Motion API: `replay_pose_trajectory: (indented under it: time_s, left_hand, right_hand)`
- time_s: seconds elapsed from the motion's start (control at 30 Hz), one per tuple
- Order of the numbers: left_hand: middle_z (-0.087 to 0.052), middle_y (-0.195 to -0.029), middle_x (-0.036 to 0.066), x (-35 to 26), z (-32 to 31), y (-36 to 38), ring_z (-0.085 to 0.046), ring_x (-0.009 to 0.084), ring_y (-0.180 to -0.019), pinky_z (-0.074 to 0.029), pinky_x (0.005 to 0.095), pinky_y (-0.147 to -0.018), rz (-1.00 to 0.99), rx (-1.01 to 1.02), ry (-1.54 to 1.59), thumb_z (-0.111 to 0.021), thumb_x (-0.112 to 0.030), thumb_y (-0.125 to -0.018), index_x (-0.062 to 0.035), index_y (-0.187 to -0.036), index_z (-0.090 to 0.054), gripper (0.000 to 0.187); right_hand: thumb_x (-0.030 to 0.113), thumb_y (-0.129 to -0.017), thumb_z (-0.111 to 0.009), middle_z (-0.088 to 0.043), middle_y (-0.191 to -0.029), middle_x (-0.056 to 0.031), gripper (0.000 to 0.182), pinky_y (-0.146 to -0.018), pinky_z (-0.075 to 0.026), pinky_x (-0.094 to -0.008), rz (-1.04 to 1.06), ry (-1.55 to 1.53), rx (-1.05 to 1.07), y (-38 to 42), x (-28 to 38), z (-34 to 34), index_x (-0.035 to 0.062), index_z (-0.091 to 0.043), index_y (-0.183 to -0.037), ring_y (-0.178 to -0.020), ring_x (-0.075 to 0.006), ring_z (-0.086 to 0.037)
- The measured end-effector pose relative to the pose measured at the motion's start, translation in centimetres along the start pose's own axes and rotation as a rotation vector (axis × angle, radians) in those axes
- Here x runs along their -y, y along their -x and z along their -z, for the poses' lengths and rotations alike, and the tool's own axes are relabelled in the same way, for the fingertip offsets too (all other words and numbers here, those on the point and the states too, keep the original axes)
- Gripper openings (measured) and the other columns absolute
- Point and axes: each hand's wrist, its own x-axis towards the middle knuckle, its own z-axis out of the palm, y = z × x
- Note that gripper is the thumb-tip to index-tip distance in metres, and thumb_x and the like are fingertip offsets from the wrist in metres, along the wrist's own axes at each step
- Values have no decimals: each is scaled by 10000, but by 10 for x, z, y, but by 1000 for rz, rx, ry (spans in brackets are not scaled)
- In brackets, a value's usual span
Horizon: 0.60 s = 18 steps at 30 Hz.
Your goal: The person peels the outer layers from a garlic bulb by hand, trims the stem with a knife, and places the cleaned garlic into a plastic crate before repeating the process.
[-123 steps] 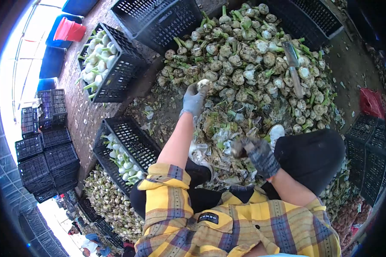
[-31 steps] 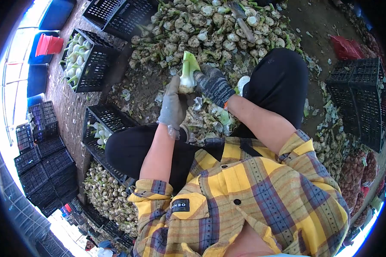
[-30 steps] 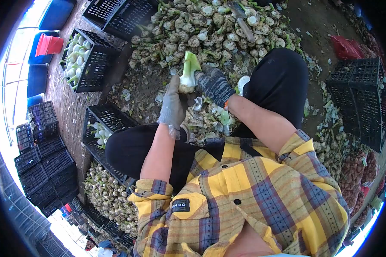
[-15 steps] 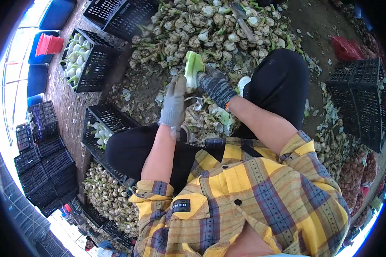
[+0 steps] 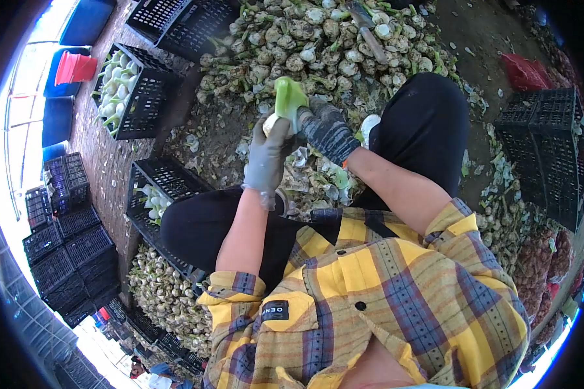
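Observation:
My left hand (image 5: 266, 152), in a pale grey glove, is closed around a white garlic bulb (image 5: 270, 124) with a thick green stem (image 5: 289, 94). The stem points up and away from me. My right hand (image 5: 328, 131), in a dark striped glove, presses against the stem's right side, its fingers closed on a pale green outer layer (image 5: 294, 115). Part of the bulb is hidden behind my left fingers. Beyond both hands lies a heap of soiled garlic bulbs (image 5: 305, 48), with a knife-like tool (image 5: 372, 44) on top.
A black crate (image 5: 136, 97) of clean white bulbs stands at the left; another crate (image 5: 165, 188) sits by my left knee. Loose peelings (image 5: 318, 178) lie between my legs. Stacked black crates (image 5: 542, 149) are at the right. A red bucket (image 5: 76, 67) stands far left.
My left hand has turned and shifted its fingers around the bulb, so its white side now shows. The green stem has tilted slightly left, and its outer layer spreads toward my right hand.

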Motion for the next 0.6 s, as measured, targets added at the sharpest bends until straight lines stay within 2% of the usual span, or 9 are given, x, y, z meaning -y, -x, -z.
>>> replay_pose_trajectory:
  time_s: [0.03, 0.07, 0.17, 0.2, 0.3, 0.4, 0.5, 0.53, 0.6]
  left_hand:
    - [-594, -913, 42, 0, -4, 3, -581, 131, -775, -504, 252, -661, -75, -80, -91, -598, -317, -854, -63, -1101, -528, 361]
    - [-587, -885, 30, -3, -7, 6, -567, 118, -748, -502, 254, -662, -41, -74, -36, -600, -310, -856, -71, -1104, -531, 351]
    - [-589, -891, 33, -7, 8, -2, -572, 123, -755, -502, 257, -670, 66, 81, 76, -600, -307, -856, -57, -1104, -531, 358]
    - [-591, -891, 36, -10, 12, -7, -570, 127, -739, -491, 250, -636, 60, 228, 142, -602, -304, -855, -34, -1100, -530, 372]
    - [-589, -903, 46, -8, 10, -3, -559, 133, -708, -466, 239, -595, 110, 169, 310, -584, -301, -863, -17, -1103, -526, 377]
    - [-583, -909, 37, -10, 0, 0, -542, 128, -684, -436, 222, -565, 116, 46, 193, -552, -331, -876, -47, -1118, -528, 374]
    - [-577, -917, 21, -10, -9, 6, -545, 119, -697, -429, 219, -562, 97, -112, 11, -532, -386, -875, -91, -1117, -533, 382]
    - [-576, -879, -7, -2, -4, 4, -540, 99, -693, -420, 218, -558, 112, -154, 0, -545, -434, -857, -124, -1088, -547, 387]
    - [-577, -860, -15, 3, 6, -4, -539, 89, -691, -419, 219, -561, 77, -170, -22, -543, -432, -857, -124, -1070, -554, 375]
  right_hand:
    - [140, -872, -484, -638, -869, -130, 235, -697, -476, -341, 150, 211, -31, -1, -4, -2, -18, -575, -1020, -747, -201, -603]
    - [136, -844, -485, -628, -842, -137, 206, -667, -467, -341, 4, -174, -54, 1, -7, -10, -19, -592, -928, -723, -224, -594]
    - [140, -858, -477, -618, -804, -142, 197, -653, -461, -328, -234, -249, 224, -5, -12, 8, -16, -587, -905, -715, -211, -588]
    - [142, -870, -460, -607, -778, -141, 197, -644, -458, -326, -383, -476, 244, -4, -11, 8, -8, -587, -887, -716, -195, -589]
    - [138, -863, -467, -611, -790, -131, 196, -639, -454, -322, 219, 275, 190, 2, -7, 15, -10, -588, -906, -713, -171, -582]
    - [127, -837, -494, -623, -854, -164, 200, -680, -459, -354, -382, -430, 135, -3, 8, 13, -23, -581, -936, -752, -238, -598]
    - [135, -833, -510, -618, -851, -208, 218, -711, -471, -376, 104, -14, -107, 0, 2, 0, -25, -579, -965, -779, -359, -595]
    - [138, -831, -514, -614, -931, -224, 260, -769, -461, -391, 197, 139, -62, 0, -1, -1, -35, -565, -1019, -865, -362, -590]
    - [140, -837, -505, -608, -953, -227, 274, -787, -456, -391, 286, 200, -31, 7, -4, -3, -40, -555, -1038, -879, -366, -584]
